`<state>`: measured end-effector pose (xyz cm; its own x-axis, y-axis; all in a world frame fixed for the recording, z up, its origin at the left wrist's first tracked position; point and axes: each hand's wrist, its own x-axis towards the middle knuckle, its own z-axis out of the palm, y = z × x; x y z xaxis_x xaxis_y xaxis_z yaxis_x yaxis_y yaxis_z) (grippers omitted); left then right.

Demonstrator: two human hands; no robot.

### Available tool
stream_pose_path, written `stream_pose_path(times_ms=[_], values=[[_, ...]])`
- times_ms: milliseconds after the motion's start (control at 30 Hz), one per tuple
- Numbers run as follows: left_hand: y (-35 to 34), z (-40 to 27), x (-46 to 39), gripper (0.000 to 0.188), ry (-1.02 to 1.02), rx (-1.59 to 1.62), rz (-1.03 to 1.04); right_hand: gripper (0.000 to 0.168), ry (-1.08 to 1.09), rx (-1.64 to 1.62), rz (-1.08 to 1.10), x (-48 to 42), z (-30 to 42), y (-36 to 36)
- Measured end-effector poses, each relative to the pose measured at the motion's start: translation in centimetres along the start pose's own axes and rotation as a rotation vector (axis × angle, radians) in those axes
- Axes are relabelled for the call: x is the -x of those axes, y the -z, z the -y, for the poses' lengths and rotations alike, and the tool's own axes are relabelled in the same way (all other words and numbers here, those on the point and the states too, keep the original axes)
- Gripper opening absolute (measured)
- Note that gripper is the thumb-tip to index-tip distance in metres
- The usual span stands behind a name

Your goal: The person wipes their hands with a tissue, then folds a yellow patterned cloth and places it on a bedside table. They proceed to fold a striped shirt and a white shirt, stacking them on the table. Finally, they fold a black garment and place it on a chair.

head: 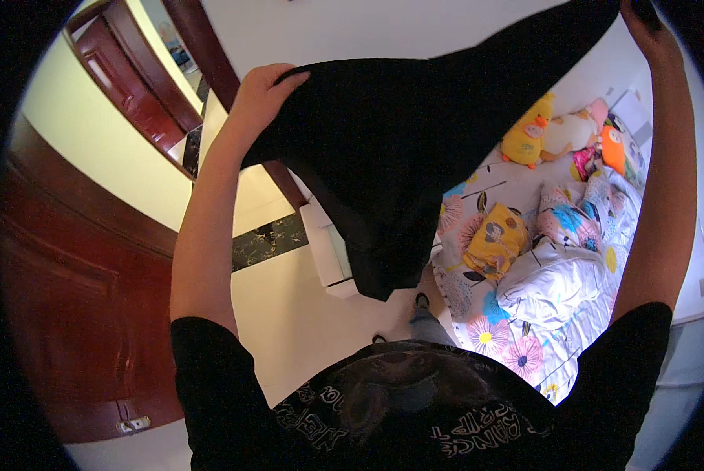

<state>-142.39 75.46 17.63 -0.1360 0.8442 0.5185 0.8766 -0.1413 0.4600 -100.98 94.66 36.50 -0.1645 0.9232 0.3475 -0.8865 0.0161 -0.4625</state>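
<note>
A black cloth garment [387,135] is stretched between my two raised hands, its lower part hanging in a point above the floor. My left hand [263,94] pinches its upper left edge, thumb along the front. At the top right, my right hand [649,26] grips the other end, held higher; part of that hand is dark and cut off by the picture's rim. The exact kind of garment cannot be told, since its surface shows almost no detail.
To the right is a bed with a flowered sheet [487,335], a folded yellow garment [496,241], a crumpled white cloth [549,285] and a yellow duck plush [527,135] among other toys. A dark red wooden door [75,282] stands left. Behind the cloth sits a white box-like piece [325,250].
</note>
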Motion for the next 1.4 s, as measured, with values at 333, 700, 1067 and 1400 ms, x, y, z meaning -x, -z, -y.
stream_pose_path(times_ms=[333, 700, 1067, 1400], values=[[-0.4, -6.3, 0.1, 0.03, 0.071, 0.489, -0.002, 0.032, 0.245, 0.973, 0.488, 1.4, -5.0, 5.0], [3.2, -12.6, 0.4, 0.033, 0.167, 1.039, -0.057, 0.071, -0.691, 1.561, 0.845, 21.1, -26.3, 22.3], [7.1, -8.1, 5.6, 0.033, 0.481, 0.885, -0.47, 0.03, -0.157, 1.297, 0.268, 26.5, -30.4, 26.2], [6.8, 7.0, 15.7, 0.026, 0.593, 0.11, -0.047, 0.022, 0.142, 0.998, 0.472, 18.7, -18.4, 5.7]])
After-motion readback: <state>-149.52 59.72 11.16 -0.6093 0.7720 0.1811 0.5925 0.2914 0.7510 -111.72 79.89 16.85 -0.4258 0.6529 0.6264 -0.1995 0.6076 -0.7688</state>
